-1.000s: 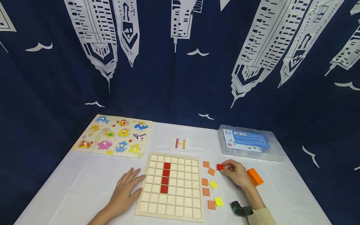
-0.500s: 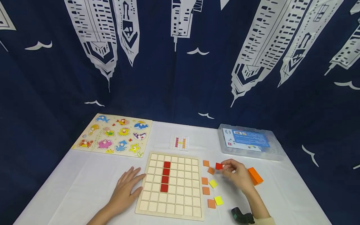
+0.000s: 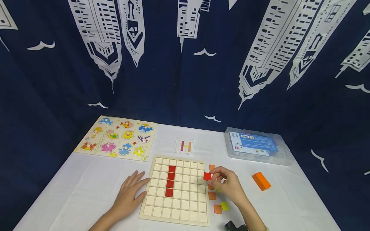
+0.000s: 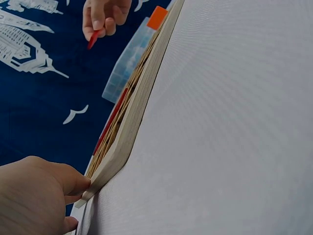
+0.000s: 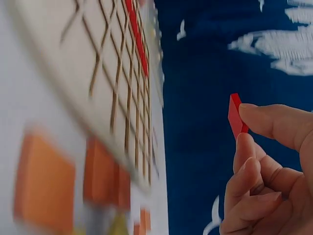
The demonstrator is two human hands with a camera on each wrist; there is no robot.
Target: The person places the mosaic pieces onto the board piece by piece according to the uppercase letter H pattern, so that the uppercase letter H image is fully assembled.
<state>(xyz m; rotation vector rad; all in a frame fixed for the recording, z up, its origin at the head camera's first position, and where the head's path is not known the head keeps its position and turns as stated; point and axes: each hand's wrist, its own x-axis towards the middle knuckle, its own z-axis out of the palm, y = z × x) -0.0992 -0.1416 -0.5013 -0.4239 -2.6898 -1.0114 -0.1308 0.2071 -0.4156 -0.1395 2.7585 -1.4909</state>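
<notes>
My right hand point(image 3: 228, 183) pinches a red square tile point(image 3: 207, 176) between thumb and fingertips, raised over the right edge of the wooden grid board point(image 3: 185, 205). In the right wrist view the same red tile point(image 5: 235, 116) is seen nearly edge-on. Four squares short of the full height, a column of several red tiles point(image 3: 170, 183) lies in the board's left half. My left hand point(image 3: 130, 194) lies with fingers spread at the board's left side, fingertips right at its edge. The left wrist view has the left hand point(image 4: 39, 193) touching the board's edge point(image 4: 132, 117).
Several orange tiles point(image 3: 212, 195) and yellow tiles point(image 3: 224, 206) lie right of the board, partly behind the right hand. An orange block point(image 3: 261, 181) sits farther right. Behind are a pattern card point(image 3: 184, 146), a clear plastic case point(image 3: 257, 144) and a sea-animal puzzle point(image 3: 115, 138).
The right hand has lifted the red tile from beyond the orange tiles and carried it left to the board's right edge. The left hand has stayed in place.
</notes>
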